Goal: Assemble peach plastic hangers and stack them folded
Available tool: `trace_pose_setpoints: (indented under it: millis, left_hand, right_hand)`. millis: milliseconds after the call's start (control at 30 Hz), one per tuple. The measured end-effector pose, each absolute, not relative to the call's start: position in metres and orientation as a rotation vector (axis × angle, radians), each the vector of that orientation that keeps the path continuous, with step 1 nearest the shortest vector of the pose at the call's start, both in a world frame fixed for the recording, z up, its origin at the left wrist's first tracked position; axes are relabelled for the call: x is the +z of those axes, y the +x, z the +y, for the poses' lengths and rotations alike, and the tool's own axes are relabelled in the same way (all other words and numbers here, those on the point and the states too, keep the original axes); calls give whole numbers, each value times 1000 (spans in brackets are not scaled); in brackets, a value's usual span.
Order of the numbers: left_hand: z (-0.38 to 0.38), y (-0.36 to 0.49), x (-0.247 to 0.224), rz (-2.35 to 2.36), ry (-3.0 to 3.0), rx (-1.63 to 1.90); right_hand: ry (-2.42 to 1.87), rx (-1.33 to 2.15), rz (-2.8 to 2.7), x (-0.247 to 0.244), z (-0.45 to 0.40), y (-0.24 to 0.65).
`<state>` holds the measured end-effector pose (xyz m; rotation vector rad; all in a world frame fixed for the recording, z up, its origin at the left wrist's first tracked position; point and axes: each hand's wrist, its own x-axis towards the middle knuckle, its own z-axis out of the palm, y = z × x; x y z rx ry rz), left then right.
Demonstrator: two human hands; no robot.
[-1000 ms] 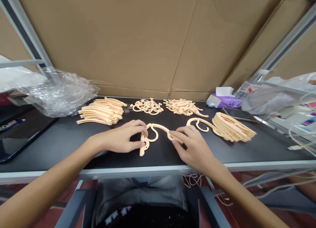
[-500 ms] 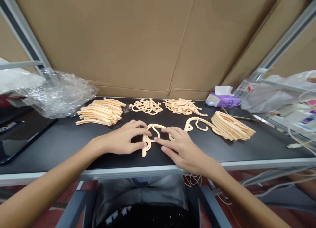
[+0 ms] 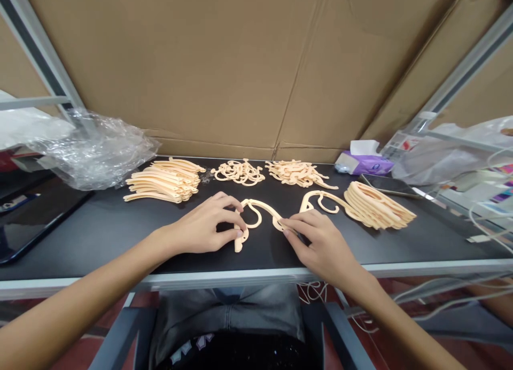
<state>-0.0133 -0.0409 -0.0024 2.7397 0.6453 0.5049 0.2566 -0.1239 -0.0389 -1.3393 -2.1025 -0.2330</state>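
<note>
A beige folding clothes hanger (image 3: 264, 204) lies partly folded on the black tabletop in front of me, its curved hook (image 3: 257, 217) turned inward. My left hand (image 3: 210, 223) is closed on its left arm, fingertips on top and thumb at the side. The fingers of my right hand (image 3: 323, 239) pinch the far end of its right arm. Just beyond that hand, a second hanger (image 3: 308, 198) with its hook showing lies against a stack of folded hangers (image 3: 379, 207).
Loose hanger arms (image 3: 168, 180) are heaped at the back left. Beside them sit piles of hooks (image 3: 240, 172) and other curved pieces (image 3: 298, 172). A purple tissue pack (image 3: 364, 161) and a phone (image 3: 388, 184) lie back right. Clear plastic wrap (image 3: 104, 151) covers the left corner.
My right hand has moved right, from the hanger's middle to the end of its right arm, and now pinches it. The left hand keeps its hold, with the hanger shifted slightly.
</note>
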Motion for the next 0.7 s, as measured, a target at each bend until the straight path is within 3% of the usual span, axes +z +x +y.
trace_pose_setpoints:
  millis: [700]
  left_hand:
    - [-49, -9, -9, 516, 2821, 569]
  right_hand:
    - [-1385, -222, -2094, -35, -123, 238]
